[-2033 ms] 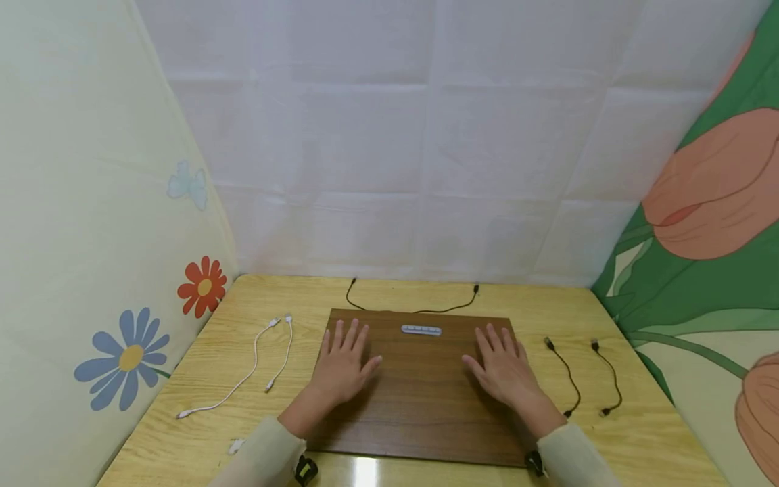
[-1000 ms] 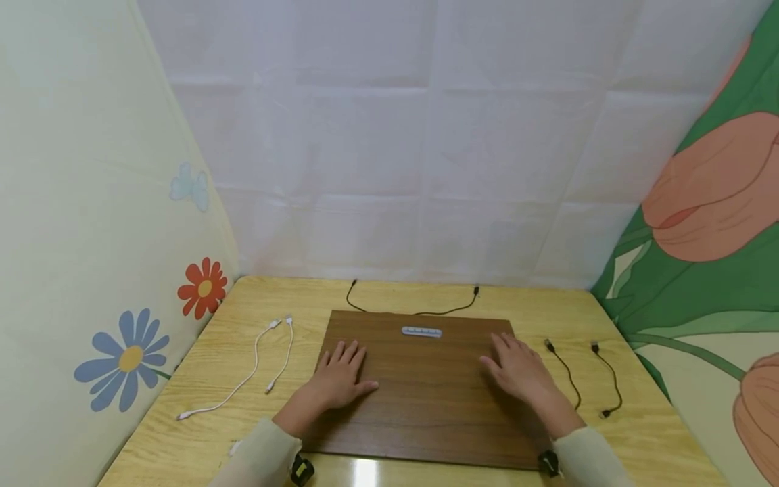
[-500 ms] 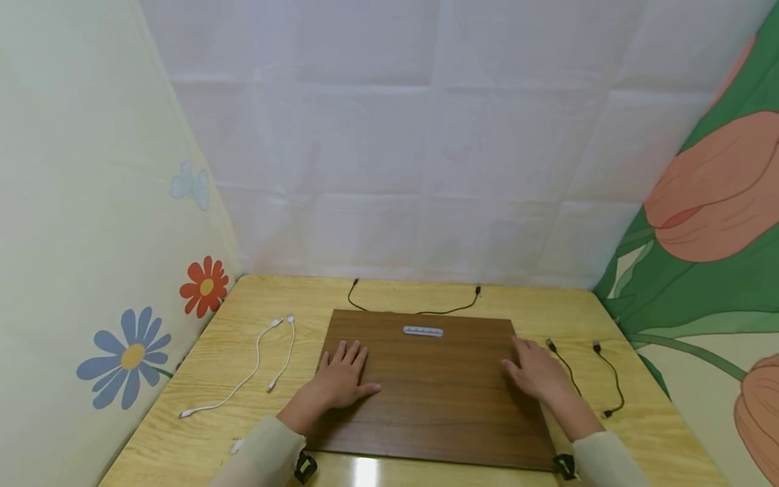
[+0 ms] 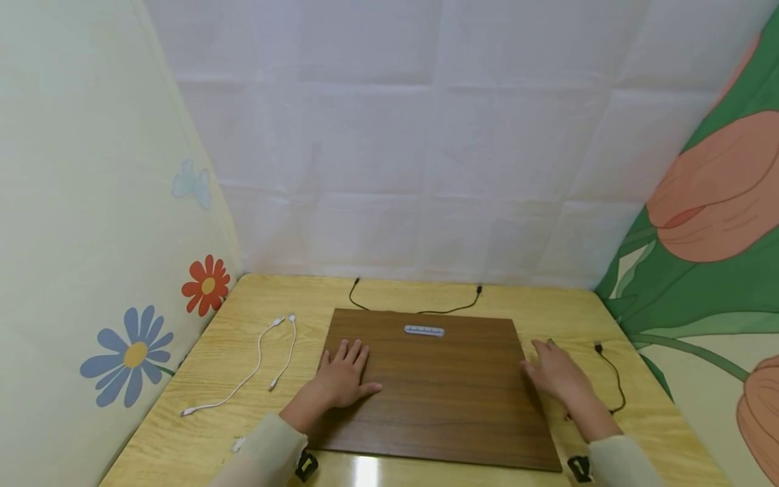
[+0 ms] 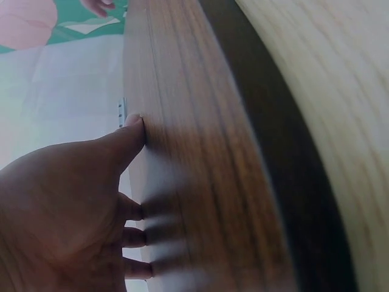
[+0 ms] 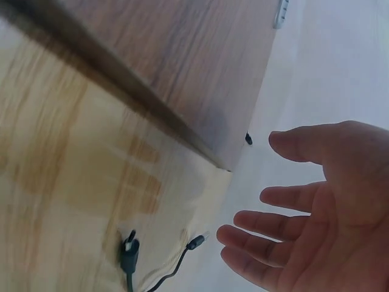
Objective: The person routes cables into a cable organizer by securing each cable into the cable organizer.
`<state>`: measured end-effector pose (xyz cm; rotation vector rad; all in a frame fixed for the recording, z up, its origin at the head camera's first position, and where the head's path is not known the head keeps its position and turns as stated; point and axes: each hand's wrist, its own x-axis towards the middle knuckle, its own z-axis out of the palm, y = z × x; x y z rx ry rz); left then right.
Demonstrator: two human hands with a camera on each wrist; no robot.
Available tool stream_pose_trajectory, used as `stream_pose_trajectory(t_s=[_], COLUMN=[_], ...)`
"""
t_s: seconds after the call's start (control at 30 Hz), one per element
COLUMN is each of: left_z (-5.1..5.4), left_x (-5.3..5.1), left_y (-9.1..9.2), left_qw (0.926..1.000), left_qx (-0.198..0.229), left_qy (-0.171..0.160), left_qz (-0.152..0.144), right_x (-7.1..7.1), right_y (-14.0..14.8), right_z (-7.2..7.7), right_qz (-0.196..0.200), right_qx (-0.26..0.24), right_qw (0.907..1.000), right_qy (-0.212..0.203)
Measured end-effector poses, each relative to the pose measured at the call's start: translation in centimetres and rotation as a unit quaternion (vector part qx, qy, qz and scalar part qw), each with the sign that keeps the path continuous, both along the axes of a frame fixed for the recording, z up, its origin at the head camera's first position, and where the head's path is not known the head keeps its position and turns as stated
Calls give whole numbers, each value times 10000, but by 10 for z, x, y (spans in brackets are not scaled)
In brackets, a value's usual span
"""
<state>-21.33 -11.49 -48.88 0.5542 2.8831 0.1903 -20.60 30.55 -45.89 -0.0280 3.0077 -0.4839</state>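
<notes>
My left hand (image 4: 341, 382) rests on the left part of a dark brown wooden board (image 4: 438, 399), fingers spread and fingertips touching its surface. Beyond the board's right edge, my right hand (image 4: 560, 372) hovers over the table with relaxed fingers and nothing in its grasp. It covers most of a short black USB cable; two black cable ends (image 6: 129, 255) show below the hand in the right wrist view. Another black USB cable (image 4: 619, 385) lies farther right. On the board near its back edge sits a slim light-coloured bar with a row of slots (image 4: 424, 331), like a USB hub.
Two white cables (image 4: 258, 358) lie on the table (image 4: 195, 443) left of the board. Behind the board a black cable (image 4: 465, 307) runs partly hidden. A small white piece (image 4: 238, 444) lies by the left sleeve. Cloth walls (image 4: 389, 135) enclose the back and sides.
My right hand has moved off the board to the right, over the nearer black cable. My left hand slid slightly toward me early on, then stayed on the board.
</notes>
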Motion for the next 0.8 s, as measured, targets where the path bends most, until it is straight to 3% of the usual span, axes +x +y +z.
stream_pose_trajectory(t_s=[0.8], left_z=[-1], left_x=[1], left_y=[0], left_qw=[9999], left_qx=[-125], left_qy=[27], left_qz=[-33], right_x=[1], right_y=[44], right_z=[-7], right_qz=[-185], right_qx=[235], right_qw=[9991], right_qy=[-309])
